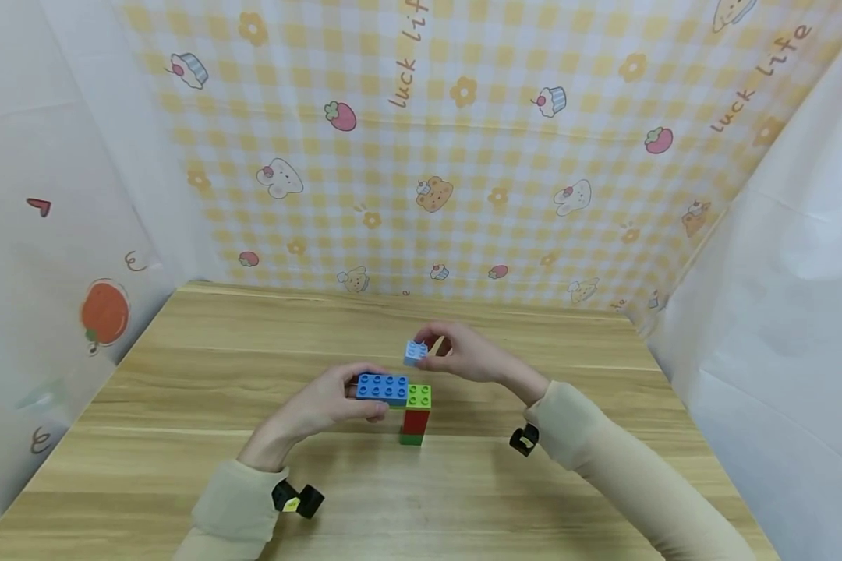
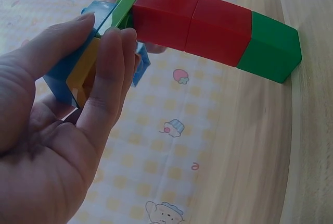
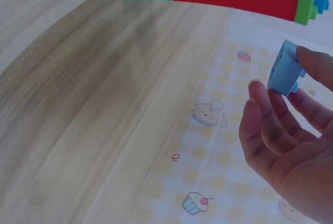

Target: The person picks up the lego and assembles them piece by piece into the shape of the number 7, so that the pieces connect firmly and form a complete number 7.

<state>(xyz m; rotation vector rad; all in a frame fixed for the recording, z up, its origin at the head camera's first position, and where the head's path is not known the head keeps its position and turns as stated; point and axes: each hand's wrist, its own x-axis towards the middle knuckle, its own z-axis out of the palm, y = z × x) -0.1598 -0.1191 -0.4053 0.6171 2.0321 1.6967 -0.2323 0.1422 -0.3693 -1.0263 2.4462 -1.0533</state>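
A small tower stands upright on the table: a dark green brick at the bottom, two red bricks above it, and a thin lime green brick on top. My left hand grips a long blue brick at the tower's top left, thumb on the near side and fingers on the far side. Under the blue brick a yellow brick shows between the fingers. Just behind and above the tower, my right hand pinches a small light blue brick between thumb and fingertips, apart from the tower.
The wooden table runs back to a yellow checked cloth with printed cakes and animals. White cloths hang at the left and the right. A black wrist mount sits at each cuff.
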